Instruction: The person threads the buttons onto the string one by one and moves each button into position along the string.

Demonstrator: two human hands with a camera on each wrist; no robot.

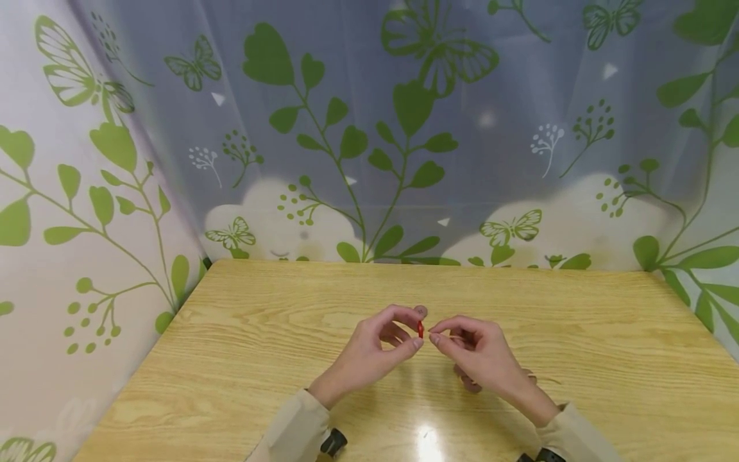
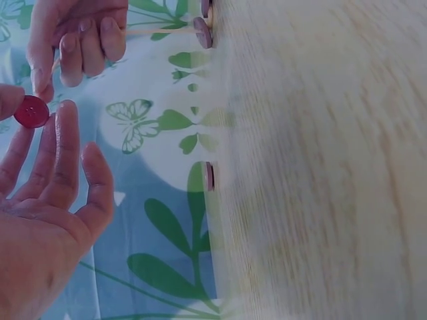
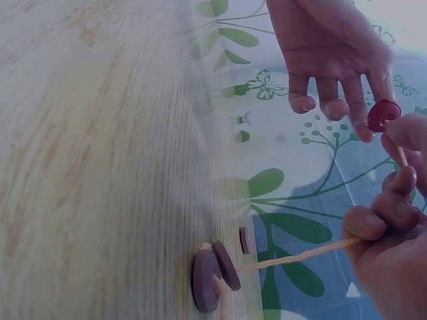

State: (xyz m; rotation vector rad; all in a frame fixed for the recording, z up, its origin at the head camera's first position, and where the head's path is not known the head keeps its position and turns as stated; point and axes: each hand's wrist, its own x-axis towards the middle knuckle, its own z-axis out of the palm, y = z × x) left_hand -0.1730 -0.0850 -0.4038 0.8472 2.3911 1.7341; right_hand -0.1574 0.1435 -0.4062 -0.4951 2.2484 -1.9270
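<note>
A round red button [image 1: 420,330] stands on edge between the thumb and index finger of my left hand [image 1: 369,353], above the table. It faces the right hand, and the right wrist view shows holes in its middle. My right hand [image 1: 491,359] pinches the tip of a pale cord [image 3: 300,255] close to the red button. The other fingers of that hand curl over the cord, which runs down to brown buttons [image 3: 207,280] on the tabletop. In the head view, those buttons are partly hidden beneath the right hand.
One loose brown button [image 1: 421,311] lies on the wooden table [image 1: 277,308] just beyond the left fingertips. A short cord tail lies to the right of the right wrist. A leaf-and-butterfly printed curtain [image 1: 358,160] hangs behind the table and along its sides.
</note>
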